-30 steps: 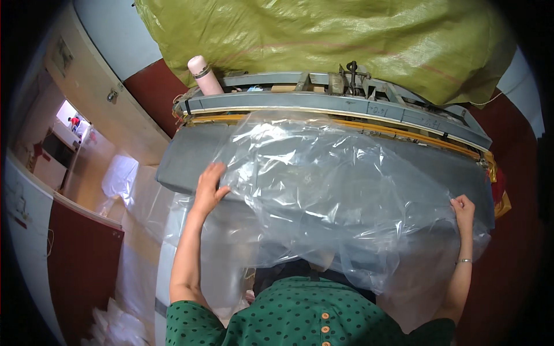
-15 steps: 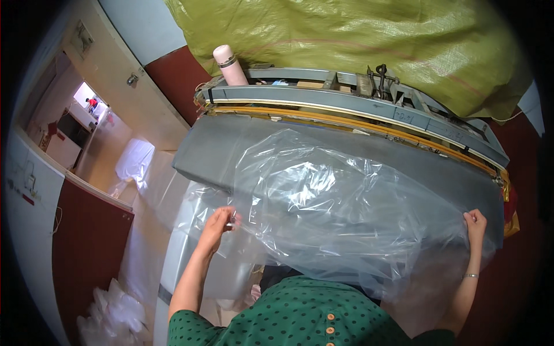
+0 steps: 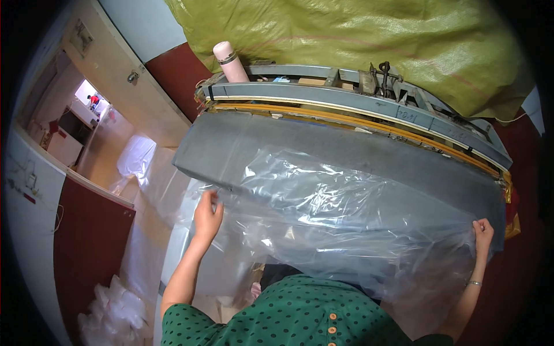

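Note:
A wide clear plastic sheet (image 3: 346, 202), wrinkled and shiny, lies over the grey padded surface (image 3: 225, 138) of a long machine and hangs over its near edge toward my body. My right hand (image 3: 483, 233) pinches the sheet at its right end, close to the machine's right corner. At the left, my left hand (image 3: 208, 216) is closed, its fingertips drawn together at the sheet's left side near the front corner of the grey surface. The exact spot of its grip is partly hidden by the fingers.
Behind the grey surface runs a metal frame (image 3: 300, 92) with an orange strip (image 3: 346, 119) and a pink flask (image 3: 231, 62) on it. A yellow-green tarp (image 3: 358, 40) hangs beyond. At left stand an open door (image 3: 115, 75) and bunched plastic (image 3: 112, 314) on the floor.
The plastic sheet has come down flatter, and its far edge lies nearer to me. My left hand has moved left and slightly away; my right hand has shifted a little right and nearer.

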The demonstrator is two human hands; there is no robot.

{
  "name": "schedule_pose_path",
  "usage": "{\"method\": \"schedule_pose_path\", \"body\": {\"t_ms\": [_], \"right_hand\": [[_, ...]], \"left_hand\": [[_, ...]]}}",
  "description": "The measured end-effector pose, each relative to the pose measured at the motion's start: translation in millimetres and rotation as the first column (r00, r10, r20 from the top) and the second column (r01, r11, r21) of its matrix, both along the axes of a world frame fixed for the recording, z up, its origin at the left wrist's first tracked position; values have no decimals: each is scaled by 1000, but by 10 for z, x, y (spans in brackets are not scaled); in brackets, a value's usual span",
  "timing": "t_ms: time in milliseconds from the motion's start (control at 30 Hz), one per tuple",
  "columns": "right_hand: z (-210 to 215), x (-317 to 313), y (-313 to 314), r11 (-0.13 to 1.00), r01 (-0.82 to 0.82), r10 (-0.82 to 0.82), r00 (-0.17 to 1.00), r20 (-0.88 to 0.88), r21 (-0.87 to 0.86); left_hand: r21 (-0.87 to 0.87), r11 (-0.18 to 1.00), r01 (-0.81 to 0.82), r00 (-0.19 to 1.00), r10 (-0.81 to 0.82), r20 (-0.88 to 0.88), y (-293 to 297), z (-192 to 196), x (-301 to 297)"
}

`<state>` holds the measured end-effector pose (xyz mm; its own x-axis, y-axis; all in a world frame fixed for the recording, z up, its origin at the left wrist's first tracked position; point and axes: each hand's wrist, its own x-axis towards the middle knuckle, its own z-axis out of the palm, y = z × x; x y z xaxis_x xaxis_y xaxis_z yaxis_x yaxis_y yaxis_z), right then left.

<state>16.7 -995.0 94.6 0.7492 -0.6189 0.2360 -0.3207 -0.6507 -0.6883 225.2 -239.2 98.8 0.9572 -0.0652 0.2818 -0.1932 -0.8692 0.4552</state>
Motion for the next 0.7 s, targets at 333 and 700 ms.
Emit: {"method": "schedule_pose_path", "body": {"t_ms": [333, 700], "right_hand": [[-58, 2, -67, 999, 17, -17, 1000, -3, 46], [-218, -63, -223, 995, 57, -49, 994, 95, -76]], "left_hand": [[232, 826, 514, 850, -528, -4, -948, 255, 491], [-5, 908, 419, 905, -418, 83, -1053, 260, 557]]}}
